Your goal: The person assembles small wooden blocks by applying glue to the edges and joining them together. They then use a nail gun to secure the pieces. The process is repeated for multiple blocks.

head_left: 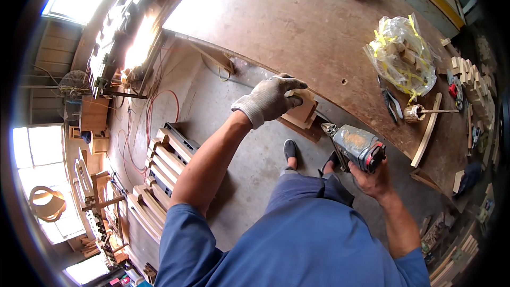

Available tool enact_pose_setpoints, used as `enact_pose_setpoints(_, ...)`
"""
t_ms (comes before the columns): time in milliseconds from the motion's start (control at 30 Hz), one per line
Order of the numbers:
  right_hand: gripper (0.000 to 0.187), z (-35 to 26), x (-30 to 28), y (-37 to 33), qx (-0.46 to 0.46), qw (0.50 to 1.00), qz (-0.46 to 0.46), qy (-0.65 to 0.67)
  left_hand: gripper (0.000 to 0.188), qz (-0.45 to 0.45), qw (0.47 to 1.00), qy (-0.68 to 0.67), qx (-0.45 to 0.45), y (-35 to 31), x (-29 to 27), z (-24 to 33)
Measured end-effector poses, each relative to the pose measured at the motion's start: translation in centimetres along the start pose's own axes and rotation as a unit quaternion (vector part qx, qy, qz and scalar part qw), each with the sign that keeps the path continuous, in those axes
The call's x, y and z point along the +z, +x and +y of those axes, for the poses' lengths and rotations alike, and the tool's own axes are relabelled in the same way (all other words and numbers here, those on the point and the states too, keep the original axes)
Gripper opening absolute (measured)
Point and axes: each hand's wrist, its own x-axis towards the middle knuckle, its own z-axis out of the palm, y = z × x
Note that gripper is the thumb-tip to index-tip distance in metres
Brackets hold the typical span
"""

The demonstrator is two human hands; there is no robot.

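My left hand [272,97], in a pale knitted work glove, reaches to the near edge of the workbench. Its thumb and fingers are closed on a wooden piece [304,110] of light boards, which lies against the bench's edge. Bare, my right hand [372,179] grips a nail gun [355,143] with a worn grey body and a red-and-black end. The nail gun's metal nose points up and left, close to the wooden piece but apart from it. The glove hides part of the wooden piece, and the tool's body hides most of its handle.
On the wide workbench [276,16] are a clear plastic bag with yellow strips [406,56], pliers [390,101], a brush-like tool [415,112] and a wood strip [426,130]. Stacked slats [159,167] stand at left, near red hoses [175,95] on the floor.
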Motion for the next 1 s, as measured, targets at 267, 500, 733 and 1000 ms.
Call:
enact_pose_setpoints(267,0.014,0.7,0.8,0.6,0.038,0.999,-0.013,0.02,0.051,-0.038,0.999,-0.014,-0.016,0.3,-0.3,0.5)
enact_pose_setpoints(500,0.022,3.1,1.7,0.2,0.006,0.999,-0.011,-0.04,0.058,-0.045,0.999,0.006,0.006,0.9,1.1,-0.2)
enact_pose_setpoints(733,0.019,2.7,1.7,1.3,-0.053,0.995,-0.029,-0.084,0.053,-0.082,0.99,-0.1,-0.049,1.1,1.5,-0.7)
enact_pose_setpoints(1000,0.015,3.6,2.3,1.1,-0.06,0.997,-0.029,-0.041,0.072,-0.036,0.995,-0.088,-0.002,0.7,2.2,-1.4)
